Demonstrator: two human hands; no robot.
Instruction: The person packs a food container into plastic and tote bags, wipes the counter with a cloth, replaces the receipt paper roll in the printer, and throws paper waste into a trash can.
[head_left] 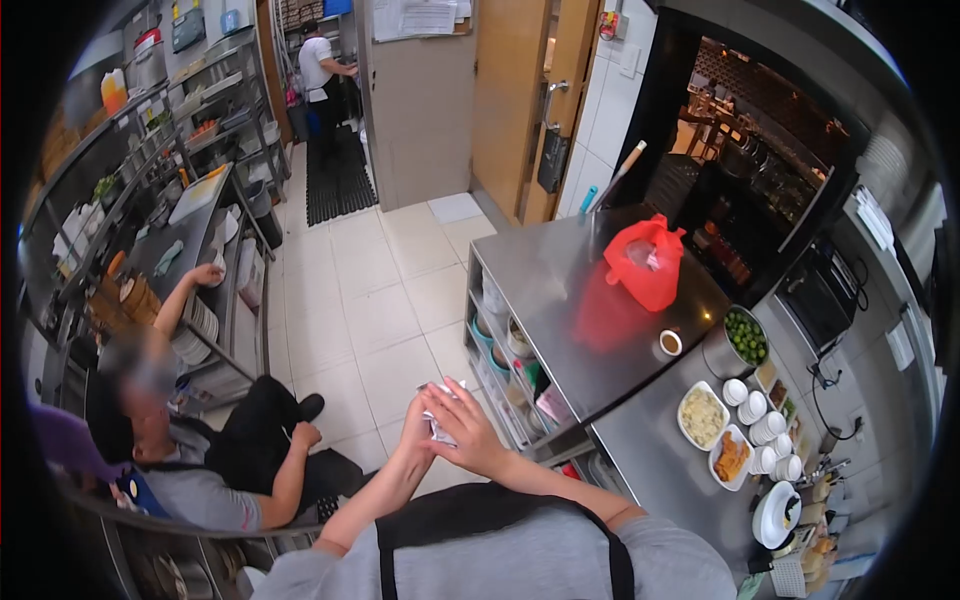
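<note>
In front of my chest, my left hand point(413, 436) and my right hand point(474, 432) are pressed together around a white crumpled sheet point(441, 434). Parts of it stick out between the fingers and near the palms. Whether it is paper or cloth I cannot tell. My right fingers lie across the top and hide much of the left hand's fingers. Both hands are above the tiled floor, left of the steel counter and apart from it.
On the steel counter point(520, 262) stand a red plastic bag point(645, 275) and a small cup of brown sauce point(670, 343). A pot of green limes point(745, 338), food trays point(703, 415) and stacked white cups point(768, 428) are at right. A seated co-worker point(200, 465) is at left; another person point(318, 65) stands far back.
</note>
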